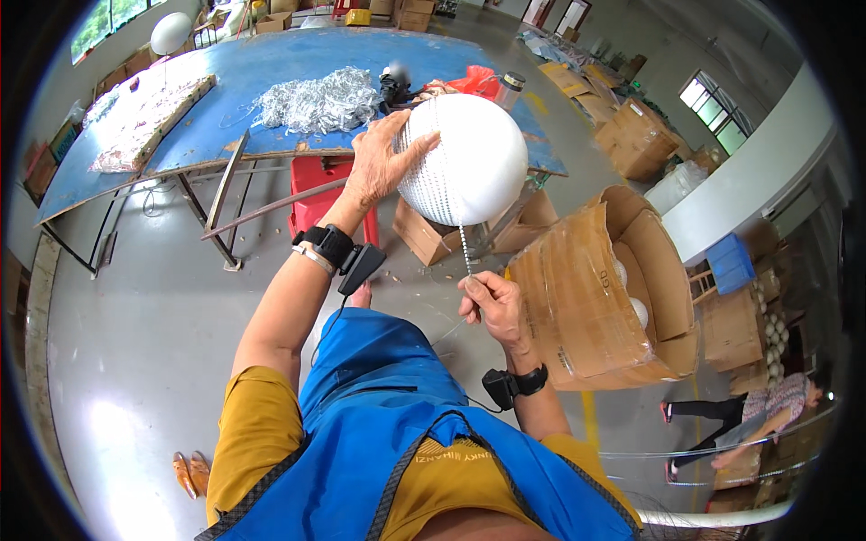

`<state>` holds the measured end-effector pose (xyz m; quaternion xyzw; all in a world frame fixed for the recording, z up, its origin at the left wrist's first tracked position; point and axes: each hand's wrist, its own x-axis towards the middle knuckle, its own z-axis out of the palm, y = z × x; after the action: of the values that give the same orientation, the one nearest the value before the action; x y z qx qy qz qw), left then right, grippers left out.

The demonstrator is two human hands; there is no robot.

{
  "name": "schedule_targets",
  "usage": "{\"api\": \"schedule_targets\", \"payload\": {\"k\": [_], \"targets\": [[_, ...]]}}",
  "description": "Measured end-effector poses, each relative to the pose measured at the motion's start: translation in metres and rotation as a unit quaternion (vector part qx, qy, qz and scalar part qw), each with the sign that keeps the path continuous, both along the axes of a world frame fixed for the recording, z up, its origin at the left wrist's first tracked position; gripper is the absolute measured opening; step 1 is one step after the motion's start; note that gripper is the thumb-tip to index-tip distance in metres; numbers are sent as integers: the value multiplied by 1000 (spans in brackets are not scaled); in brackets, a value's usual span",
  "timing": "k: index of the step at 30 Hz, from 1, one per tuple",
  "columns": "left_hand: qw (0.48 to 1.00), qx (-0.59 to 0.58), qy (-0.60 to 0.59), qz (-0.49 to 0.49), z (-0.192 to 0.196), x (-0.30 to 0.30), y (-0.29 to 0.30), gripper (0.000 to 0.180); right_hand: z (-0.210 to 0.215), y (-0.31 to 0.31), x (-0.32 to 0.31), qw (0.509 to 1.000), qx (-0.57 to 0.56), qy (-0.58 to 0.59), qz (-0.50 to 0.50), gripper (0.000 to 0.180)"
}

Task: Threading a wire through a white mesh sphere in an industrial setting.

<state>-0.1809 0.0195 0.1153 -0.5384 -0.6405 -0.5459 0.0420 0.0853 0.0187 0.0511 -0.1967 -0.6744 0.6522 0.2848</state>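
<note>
Grey floor (135,298) extends beneath both hands in my remote head view. Nearest, the right hand (494,307) is closed in a pinch, thumb against forefinger, on a silver bead strand (465,248). From the pinch, the strand runs upward to the underside of a white ball (483,162). The ball is located above and slightly left of the right hand. Its upper left side is gripped by the left hand (383,160), thumb across the beaded rows. I cannot tell whether anything else supports it from behind.

Step in hand, as I judge it: winding the strand around the ball in close rows. Rows cover the left part of the visible face; the right part is bare. The next move calls for a steady left-hand hold, a taut strand, and each row set against its neighbour without overlap.

Obstructions: a black cable (329,329) hangs below the left wrist; I would keep the strand clear of it. Just right of the right hand, an open carton (577,307) limits sideways pulling. Below and left of the left hand are a metal bar (271,212) and a red stool (316,171). Beyond that hand, the blue desk (415,50) carries a silver tangle (320,101). Beyond the carton, at right, is a co-worker (780,397).
</note>
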Motion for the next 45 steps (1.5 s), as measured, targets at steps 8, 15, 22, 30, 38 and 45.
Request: {"api": "schedule_targets", "payload": {"k": [8, 15, 22, 30, 38, 45], "targets": [[994, 88, -52, 30, 14, -17, 17, 68, -11, -7, 30, 999, -13, -42, 22, 19], [991, 4, -128, -26, 15, -22, 25, 49, -20, -16, 59, 994, -82, -47, 58, 17], [996, -26, -47, -67, 8, -26, 20, 83, -19, -20, 47, 992, -90, -53, 66, 19], [986, 145, 0, 82, 13, -27, 28, 60, -20, 0, 34, 998, -50, -34, 9, 19], [994, 10, -106, 34, 12, -16, 16, 63, -14, 16, 24, 1000, -16, -26, 2, 20], [998, -35, -53, -20, 9, -16, 15, 84, -7, 34, 8, 1000, 6, 2, -2, 22]]}}
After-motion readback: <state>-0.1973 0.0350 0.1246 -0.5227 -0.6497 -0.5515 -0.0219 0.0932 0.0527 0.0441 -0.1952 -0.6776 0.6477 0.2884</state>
